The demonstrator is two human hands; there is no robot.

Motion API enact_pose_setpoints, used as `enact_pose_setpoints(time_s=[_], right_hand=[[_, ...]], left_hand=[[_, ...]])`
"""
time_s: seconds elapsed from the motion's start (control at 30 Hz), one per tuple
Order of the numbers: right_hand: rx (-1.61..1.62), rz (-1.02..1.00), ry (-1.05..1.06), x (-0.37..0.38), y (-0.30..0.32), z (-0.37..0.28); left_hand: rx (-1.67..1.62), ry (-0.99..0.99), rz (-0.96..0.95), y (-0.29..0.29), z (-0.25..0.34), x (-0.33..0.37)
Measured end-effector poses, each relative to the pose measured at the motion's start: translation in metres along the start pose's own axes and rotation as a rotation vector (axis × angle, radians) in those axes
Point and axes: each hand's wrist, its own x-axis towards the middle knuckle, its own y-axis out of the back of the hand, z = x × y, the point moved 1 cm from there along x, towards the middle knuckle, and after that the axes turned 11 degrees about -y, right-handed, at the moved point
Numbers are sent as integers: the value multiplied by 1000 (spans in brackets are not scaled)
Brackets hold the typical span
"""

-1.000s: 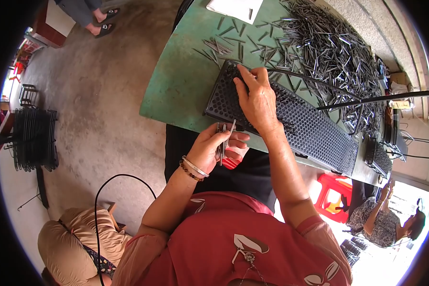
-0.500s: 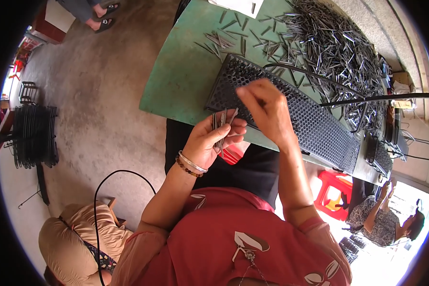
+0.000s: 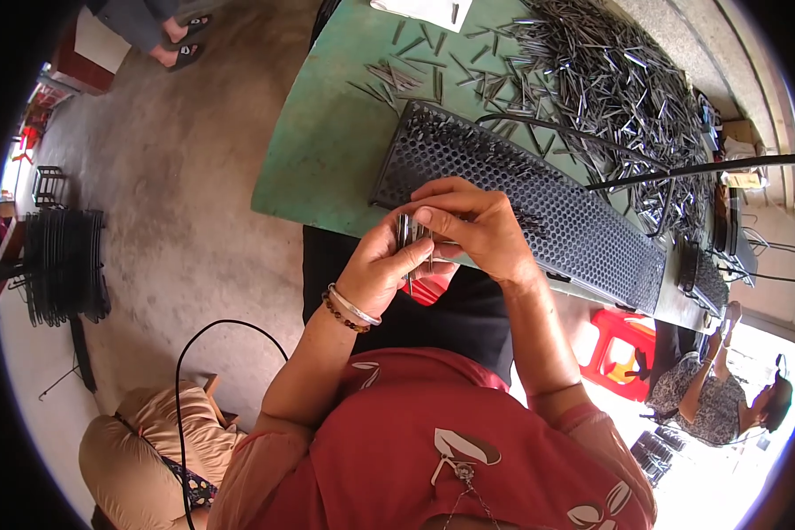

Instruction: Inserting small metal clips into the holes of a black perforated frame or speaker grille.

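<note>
My left hand (image 3: 378, 261) is closed round a small bunch of thin metal pieces (image 3: 405, 231), which stand up between thumb and fingers. My right hand (image 3: 486, 231) meets it from the right, thumb and fingertips pinched at the upper part of the same bunch. Just beyond both hands, a long black tray (image 3: 596, 237) full of round holes lies slanting across the table. Short dark pieces stick up from some holes along its far side and near my right hand. My fingers hide part of the bunch.
A large heap of dark metal pieces (image 3: 632, 102) covers the far right of the green table (image 3: 314, 163), with loose ones scattered left of it. A black cable (image 3: 698, 168) crosses above the tray. A red stool (image 3: 602, 353) and another person (image 3: 702, 397) are at the right.
My right hand has come down and left from above the tray to the bunch in my left hand. My left hand still grips the pieces. The view has shifted slightly.
</note>
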Motion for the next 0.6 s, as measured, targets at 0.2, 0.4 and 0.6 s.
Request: enact_pose_setpoints(time_s=[0.2,0.4,0.6], right_hand=[[105,180,-93,10,15,-19],[-142,474,127,45,27,-12],[-274,516,201,54,27,-9]], left_hand=[[-114,6,114,12,-8,0],[-104,81,85,9,-5,-3],[-90,95,79,8,-5,-4]])
